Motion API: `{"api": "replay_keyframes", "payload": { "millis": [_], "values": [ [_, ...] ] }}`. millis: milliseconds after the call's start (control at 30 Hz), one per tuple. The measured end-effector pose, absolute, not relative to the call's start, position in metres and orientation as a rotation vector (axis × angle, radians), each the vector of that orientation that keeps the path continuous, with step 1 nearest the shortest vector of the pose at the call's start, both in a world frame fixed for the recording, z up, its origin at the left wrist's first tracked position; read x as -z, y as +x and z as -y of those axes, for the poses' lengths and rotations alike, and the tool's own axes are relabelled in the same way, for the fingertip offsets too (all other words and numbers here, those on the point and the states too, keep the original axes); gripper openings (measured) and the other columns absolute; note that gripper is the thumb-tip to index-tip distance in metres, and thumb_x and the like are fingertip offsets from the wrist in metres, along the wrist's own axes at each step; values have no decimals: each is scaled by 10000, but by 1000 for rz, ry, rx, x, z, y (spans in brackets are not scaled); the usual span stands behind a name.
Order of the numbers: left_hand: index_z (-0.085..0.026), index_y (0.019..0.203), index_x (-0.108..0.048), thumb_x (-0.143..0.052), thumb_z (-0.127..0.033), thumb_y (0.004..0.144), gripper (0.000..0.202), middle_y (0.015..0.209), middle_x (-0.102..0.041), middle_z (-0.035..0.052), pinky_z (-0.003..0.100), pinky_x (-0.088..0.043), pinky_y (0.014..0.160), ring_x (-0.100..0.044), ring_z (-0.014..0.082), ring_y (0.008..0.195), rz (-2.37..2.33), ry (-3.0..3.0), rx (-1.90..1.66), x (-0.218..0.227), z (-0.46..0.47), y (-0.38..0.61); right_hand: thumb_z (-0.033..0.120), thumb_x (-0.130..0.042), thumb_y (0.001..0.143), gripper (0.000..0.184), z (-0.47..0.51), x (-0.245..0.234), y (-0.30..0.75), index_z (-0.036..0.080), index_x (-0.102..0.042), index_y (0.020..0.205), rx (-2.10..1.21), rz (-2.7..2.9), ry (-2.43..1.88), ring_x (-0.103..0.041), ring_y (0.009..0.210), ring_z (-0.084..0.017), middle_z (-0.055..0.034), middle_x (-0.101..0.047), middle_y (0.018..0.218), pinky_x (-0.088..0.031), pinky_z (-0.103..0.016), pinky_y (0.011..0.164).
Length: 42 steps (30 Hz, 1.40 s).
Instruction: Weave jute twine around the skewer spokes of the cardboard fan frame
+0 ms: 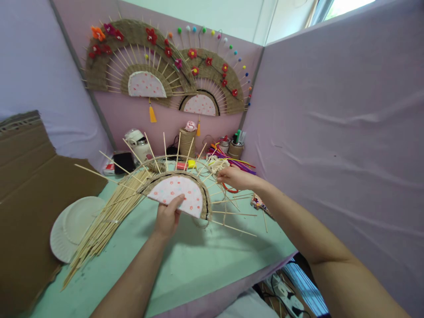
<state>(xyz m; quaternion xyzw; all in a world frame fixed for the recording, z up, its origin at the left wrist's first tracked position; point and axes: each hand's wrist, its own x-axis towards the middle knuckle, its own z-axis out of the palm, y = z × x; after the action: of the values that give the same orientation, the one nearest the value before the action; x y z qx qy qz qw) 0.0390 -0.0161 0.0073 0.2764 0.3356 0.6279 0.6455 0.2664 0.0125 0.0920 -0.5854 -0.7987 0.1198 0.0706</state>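
My left hand grips a half-round fan by its straight lower edge, thumb lying over the white cloth with small red flowers. A woven twine band with a black line borders the cloth, and thin bamboo sticks radiate outward from it. A loose strand of twine arcs across the upper sticks. At the fan's right side, my right hand is closed, its fingertips pinched around what looks like this twine among the stick ends. The exact grip is small and partly hidden.
Bundled bamboo sticks lie left, over white plates beside cardboard. Behind stand a twine spool, a white bottle and pen holders. Colourful pipe cleaners lie right. Finished fans hang on the back wall.
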Motion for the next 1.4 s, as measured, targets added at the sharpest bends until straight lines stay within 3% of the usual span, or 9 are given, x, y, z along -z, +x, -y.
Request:
{"api": "replay_keyframes", "payload": {
  "millis": [233, 500, 700, 933, 1167, 1400],
  "values": [
    [-185, 989, -678, -813, -186, 552, 457, 846, -726, 33, 247, -507, 704, -669, 179, 797, -787, 618, -1434, -8, 17, 39, 301, -492, 868, 257, -12, -91, 270, 174, -711, 827, -412, 2390, -1657, -576, 803, -187, -42, -688, 774, -381, -290, 763],
    [-172, 935, -686, -824, -187, 542, 417, 838, -725, 25, 223, -499, 650, -664, 155, 734, -775, 612, -1429, -8, 16, 39, 310, -402, 907, 342, -10, -94, 276, 175, -716, 920, -518, 2380, -1567, -604, 891, -213, -69, -722, 936, -400, -332, 820],
    [-185, 1008, -678, -841, -211, 520, 515, 844, -726, 23, 243, -502, 699, -667, 166, 758, -781, 623, -1422, -8, 16, 39, 324, -521, 852, 250, -10, -94, 275, 170, -715, 890, -529, 2350, -1608, -611, 827, -207, -62, -716, 854, -416, -315, 765],
    [-179, 948, -691, -823, -189, 539, 430, 852, -725, 29, 227, -506, 668, -666, 162, 758, -773, 624, -1428, -9, 16, 39, 302, -555, 834, 200, -13, -90, 271, 183, -714, 815, -458, 2361, -1668, -597, 799, -194, -43, -705, 787, -409, -291, 726],
    [-174, 922, -694, -820, -178, 545, 397, 836, -726, 21, 208, -498, 631, -661, 146, 730, -763, 608, -1431, -10, 17, 39, 300, -554, 835, 213, -13, -88, 277, 173, -724, 851, -511, 2348, -1583, -622, 831, -204, -66, -727, 872, -439, -316, 779],
    [-165, 877, -692, -788, -129, 568, 325, 830, -725, 10, 190, -512, 613, -654, 124, 708, -754, 538, -1417, -14, 15, 37, 346, -507, 861, 293, -4, -95, 293, 204, -714, 1013, -716, 2185, -1360, -633, 996, -210, -58, -712, 1074, -457, -350, 894]
  ]
}}
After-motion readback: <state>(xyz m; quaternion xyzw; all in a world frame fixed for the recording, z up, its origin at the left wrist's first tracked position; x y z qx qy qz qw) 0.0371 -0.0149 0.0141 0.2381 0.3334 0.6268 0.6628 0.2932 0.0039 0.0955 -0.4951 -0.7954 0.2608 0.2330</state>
